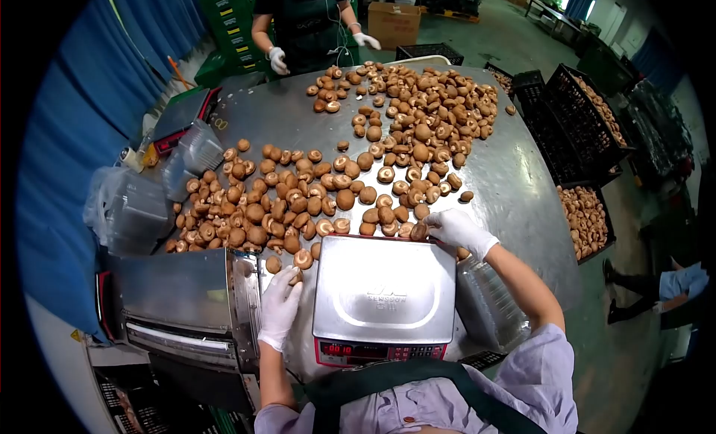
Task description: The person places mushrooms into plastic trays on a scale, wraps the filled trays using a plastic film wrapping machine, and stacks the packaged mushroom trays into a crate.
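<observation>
My left hand, in a white glove, is left of the scale, its fingers closed around a brown mushroom. Beyond the right back corner of the scale, my right hand, also gloved, has its fingers on a mushroom near the pile's front edge. The scale's metal plate carries nothing, and red digits glow on its front. Brown mushrooms lie loose behind the scale and spread to the left. A larger heap covers the back right of the metal table.
Clear plastic trays stand right of the scale, and more trays at the left. A metal machine adjoins my left side. Across the table stands a person in white gloves. Black crates of mushrooms line the right.
</observation>
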A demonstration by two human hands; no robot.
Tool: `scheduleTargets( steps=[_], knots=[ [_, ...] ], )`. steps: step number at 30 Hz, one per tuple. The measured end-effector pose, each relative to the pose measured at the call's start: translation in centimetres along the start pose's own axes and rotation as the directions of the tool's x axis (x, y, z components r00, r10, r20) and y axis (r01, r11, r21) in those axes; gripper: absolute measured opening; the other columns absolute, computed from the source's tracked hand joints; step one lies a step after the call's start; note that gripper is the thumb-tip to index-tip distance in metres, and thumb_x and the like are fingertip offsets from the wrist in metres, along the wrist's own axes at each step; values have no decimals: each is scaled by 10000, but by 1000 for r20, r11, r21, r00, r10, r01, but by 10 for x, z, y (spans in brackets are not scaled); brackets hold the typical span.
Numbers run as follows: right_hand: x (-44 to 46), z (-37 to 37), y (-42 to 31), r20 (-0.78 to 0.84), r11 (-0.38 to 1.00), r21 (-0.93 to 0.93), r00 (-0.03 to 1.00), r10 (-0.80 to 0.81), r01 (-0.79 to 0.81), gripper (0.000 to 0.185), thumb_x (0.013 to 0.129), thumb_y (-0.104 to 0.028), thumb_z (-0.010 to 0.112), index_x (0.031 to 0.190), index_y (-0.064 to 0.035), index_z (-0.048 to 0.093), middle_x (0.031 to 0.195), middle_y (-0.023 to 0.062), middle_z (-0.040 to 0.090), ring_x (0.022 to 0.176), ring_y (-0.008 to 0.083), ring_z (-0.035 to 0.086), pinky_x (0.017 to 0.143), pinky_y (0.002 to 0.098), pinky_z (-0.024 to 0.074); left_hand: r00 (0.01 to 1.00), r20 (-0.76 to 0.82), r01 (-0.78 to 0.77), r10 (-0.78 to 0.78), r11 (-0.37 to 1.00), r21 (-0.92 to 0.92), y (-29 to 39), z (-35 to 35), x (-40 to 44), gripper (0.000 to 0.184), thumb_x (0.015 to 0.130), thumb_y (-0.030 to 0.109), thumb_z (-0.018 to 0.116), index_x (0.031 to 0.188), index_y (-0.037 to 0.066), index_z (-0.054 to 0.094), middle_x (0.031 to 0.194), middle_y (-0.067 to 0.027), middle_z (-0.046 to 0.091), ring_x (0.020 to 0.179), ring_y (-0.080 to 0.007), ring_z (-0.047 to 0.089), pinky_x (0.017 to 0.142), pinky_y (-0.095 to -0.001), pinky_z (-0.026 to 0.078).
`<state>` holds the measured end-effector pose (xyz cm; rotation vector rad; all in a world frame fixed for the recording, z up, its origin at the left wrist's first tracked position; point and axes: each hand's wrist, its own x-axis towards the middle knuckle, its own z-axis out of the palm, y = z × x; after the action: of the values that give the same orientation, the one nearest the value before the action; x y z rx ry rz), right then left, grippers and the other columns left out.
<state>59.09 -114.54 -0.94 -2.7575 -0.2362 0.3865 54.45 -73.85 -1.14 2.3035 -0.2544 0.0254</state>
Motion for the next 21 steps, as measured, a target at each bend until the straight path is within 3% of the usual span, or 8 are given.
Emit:
scheduleTargets(
  steps=[5,7,11,13,15,17,19,21],
  knots=[
    [-30,3,-12,-220,998,-64,976,-8,-6,259,800,-229,610,1025,-113,666,846,153,663,801,308,637,722,402,509,999,48,-1,2,1000,-14,-6,9,8,374,840,175,619,1180,27,573,1221,-161,561,1118,-303,545,959,-338,423],
    [-51,1,-18,-303,996,-80,953,4,-30,255,801,-234,613,1019,-113,667,846,145,664,813,303,634,724,399,509,995,79,51,-61,991,122,-11,11,12,448,849,259,613,1234,44,536,1279,-168,515,1153,-309,518,972,-356,412],
    [-120,-1,-35,-522,979,58,829,198,-198,205,793,-242,645,948,-108,663,859,110,660,833,282,624,719,388,502,970,185,120,-157,974,194,-33,13,13,569,832,342,611,1312,68,471,1361,-196,427,1223,-339,455,1015,-379,379],
    [-157,5,-39,-576,972,15,793,199,-233,189,768,-246,679,883,-100,652,839,103,653,803,280,623,683,396,500,963,183,148,-197,956,252,-41,17,14,597,822,353,614,1324,70,459,1374,-199,410,1236,-344,440,1023,-385,372],
    [-190,18,-42,-515,916,-55,797,315,-398,184,748,-257,704,797,-93,637,782,107,644,747,289,621,650,405,492,948,172,208,-269,929,308,-49,24,16,688,792,372,626,1365,65,403,1413,-207,355,1274,-351,395,1033,-395,360],
    [-218,25,-43,-226,861,-92,852,472,-501,219,741,-271,715,735,-74,618,715,121,625,693,305,617,631,413,487,937,143,262,-318,912,315,-55,34,24,796,777,399,645,1418,70,306,1459,-203,281,1318,-364,326,1039,-406,353],
    [-231,46,-39,-290,898,-27,863,414,-440,187,746,-212,704,753,-41,629,706,140,623,675,289,621,622,396,481,935,101,288,-340,895,341,-60,49,33,908,755,430,673,1454,83,208,1494,-199,202,1361,-375,237,1048,-453,338],
    [-238,54,-29,-356,926,35,861,364,-377,157,751,-154,694,771,-8,640,698,159,621,657,273,626,613,379,474,935,106,269,-339,870,412,-52,61,45,974,734,453,699,1477,145,149,1525,-185,105,1395,-385,131,1048,-576,277]
  ],
)
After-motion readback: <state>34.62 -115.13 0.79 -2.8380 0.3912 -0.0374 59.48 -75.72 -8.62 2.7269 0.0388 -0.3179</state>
